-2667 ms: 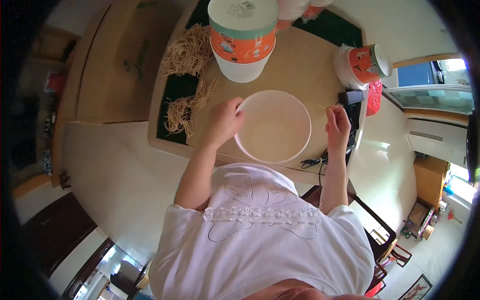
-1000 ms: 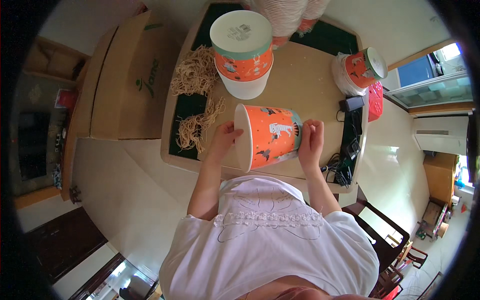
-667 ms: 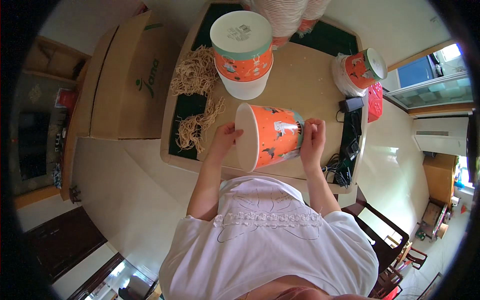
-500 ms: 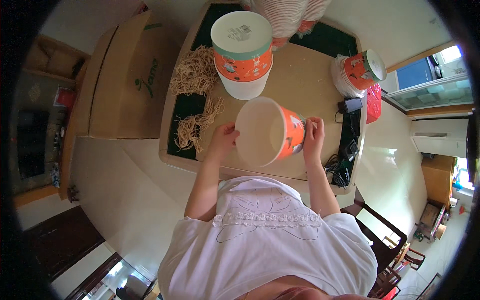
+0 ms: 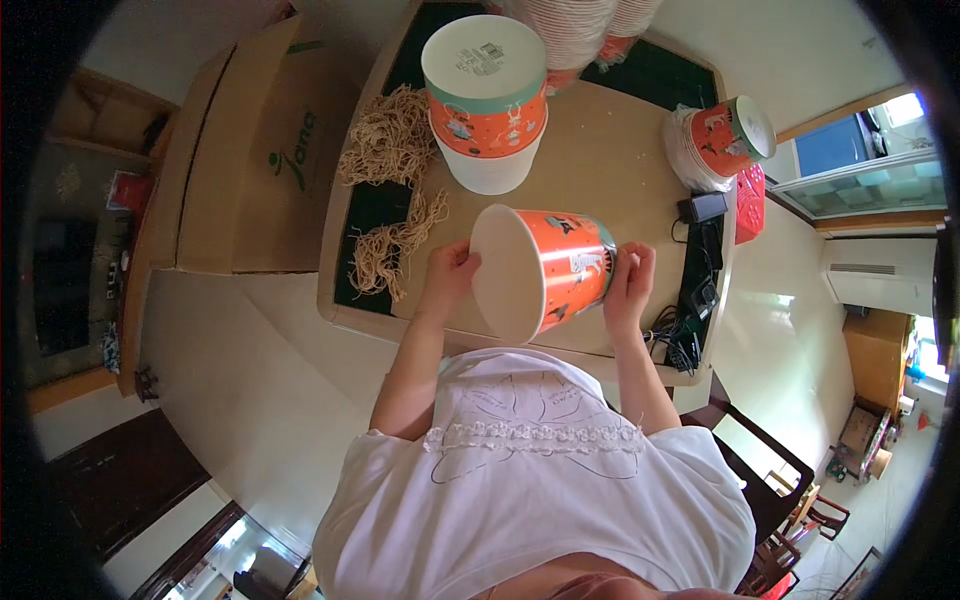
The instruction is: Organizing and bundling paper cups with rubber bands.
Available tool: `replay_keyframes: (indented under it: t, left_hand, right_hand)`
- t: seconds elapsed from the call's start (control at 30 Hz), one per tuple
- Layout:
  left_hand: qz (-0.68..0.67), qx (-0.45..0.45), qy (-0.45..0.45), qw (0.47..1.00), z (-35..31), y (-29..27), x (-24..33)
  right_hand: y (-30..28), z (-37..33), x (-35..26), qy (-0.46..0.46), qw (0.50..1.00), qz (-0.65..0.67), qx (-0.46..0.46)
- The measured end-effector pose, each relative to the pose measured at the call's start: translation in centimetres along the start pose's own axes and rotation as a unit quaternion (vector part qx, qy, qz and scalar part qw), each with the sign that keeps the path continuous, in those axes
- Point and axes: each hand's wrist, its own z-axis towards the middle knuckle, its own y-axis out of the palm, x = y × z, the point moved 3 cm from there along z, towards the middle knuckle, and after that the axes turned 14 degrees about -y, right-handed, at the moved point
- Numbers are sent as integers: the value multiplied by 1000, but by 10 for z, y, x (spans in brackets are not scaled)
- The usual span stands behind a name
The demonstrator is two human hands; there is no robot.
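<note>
An orange paper bucket (image 5: 572, 272) with a white inside and printed figures lies on its side in the air between my hands, above the near part of the table. My left hand (image 5: 450, 278) pinches the rim at its open mouth. At the base end, my right hand (image 5: 630, 285) grips the bucket with closed fingers. Beyond it, a stack of upside-down buckets (image 5: 488, 130) stands with a white base and a green band on top. Left of that stack lie two loose tangles of tan string, a larger heap (image 5: 390, 140) and a smaller one (image 5: 388, 255).
More stacked buckets (image 5: 565, 30) in plastic wrap stand at the far edge. Another wrapped stack (image 5: 715, 145) leans at the right, near a black adapter (image 5: 702, 208), cables (image 5: 670, 335) and a red basket (image 5: 749, 205). A big cardboard box (image 5: 290, 160) stands left of the table (image 5: 600, 165).
The bucket has turned between my hands, so more of its printed side shows and its mouth faces further left. Both hands keep their hold at nearly the same places.
</note>
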Motion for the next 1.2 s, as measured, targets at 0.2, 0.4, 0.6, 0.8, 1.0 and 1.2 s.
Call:
replay_keyframes:
  t: [0.2, 0.4, 0.6, 0.8, 1.0, 1.2]
  left_hand:
    - [-47, -38, -42, 997, 1, 5, -7]
    - [-33, -52, -114, 992, 13, 25, -6]
    - [-42, -103, -60, 992, 66, 87, 17]
    - [-44, -157, 2, 987, 97, 168, 81]
    - [170, -139, 116, 969, 151, 213, 86]
    - [-91, -310, -123, 938, 117, 215, 118]
  right_hand:
    - [-2, 7, -16, -14, 1000, -20, 5]
    - [-25, 22, -12, -22, 998, -36, 36]
    - [-60, 54, -19, -80, 990, -94, 66]
    - [-107, 92, -30, -134, 970, -131, 154]
    - [-126, 115, -41, -142, 967, -138, 163]
    - [-153, 125, -27, -116, 957, -112, 240]
